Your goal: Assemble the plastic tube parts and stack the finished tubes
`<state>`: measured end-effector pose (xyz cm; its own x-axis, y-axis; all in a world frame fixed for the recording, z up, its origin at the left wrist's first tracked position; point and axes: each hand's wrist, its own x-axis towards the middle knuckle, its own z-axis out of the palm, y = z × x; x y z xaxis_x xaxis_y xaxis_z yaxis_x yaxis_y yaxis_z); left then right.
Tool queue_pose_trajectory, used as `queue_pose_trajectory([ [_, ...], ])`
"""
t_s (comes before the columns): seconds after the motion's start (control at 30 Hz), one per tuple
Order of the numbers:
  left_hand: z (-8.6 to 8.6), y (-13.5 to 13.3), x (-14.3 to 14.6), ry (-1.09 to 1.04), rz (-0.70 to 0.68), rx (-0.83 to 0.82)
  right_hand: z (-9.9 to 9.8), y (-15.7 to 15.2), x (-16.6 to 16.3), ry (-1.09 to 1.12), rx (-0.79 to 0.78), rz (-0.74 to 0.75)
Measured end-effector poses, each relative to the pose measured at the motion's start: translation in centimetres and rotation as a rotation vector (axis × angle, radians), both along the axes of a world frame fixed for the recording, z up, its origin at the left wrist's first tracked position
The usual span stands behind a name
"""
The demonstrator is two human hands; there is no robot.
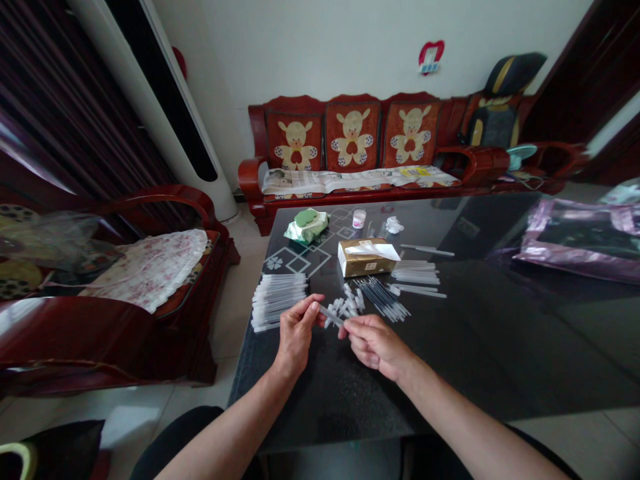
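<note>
Both hands meet over the near left part of a black glass table [480, 347]. My left hand [296, 331] and my right hand [373, 343] pinch the two ends of one thin whitish pen tube [331, 315], fingers closed. Just beyond lies a small heap of white caps [345, 308]. A row of finished white pens [278, 300] lies to the left. Dark refills [383, 298] are fanned out to the right, with more white tubes [416, 275] past them.
A brown tissue box [365, 259] stands behind the parts. Further back are a green wipes pack [307, 225], a small white cup [359, 218] and crumpled tissue [394, 225]. A purple bag [580, 240] lies at the right. Red wooden sofas stand behind and left.
</note>
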<state>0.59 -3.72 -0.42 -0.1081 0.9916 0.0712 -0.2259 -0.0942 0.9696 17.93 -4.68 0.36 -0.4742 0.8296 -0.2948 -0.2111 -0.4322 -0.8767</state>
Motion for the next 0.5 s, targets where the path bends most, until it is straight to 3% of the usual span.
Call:
queue_pose_trajectory([
  [0.33,1.2,1.0,-1.0,0.063,-0.040,-0.046,-0.5,0.1,-0.4,-0.006,0.028,0.006],
  [0.5,1.3,2.2,-2.8,0.038,0.031,-0.055,-0.6,0.9,0.4,-0.107,0.061,-0.074],
])
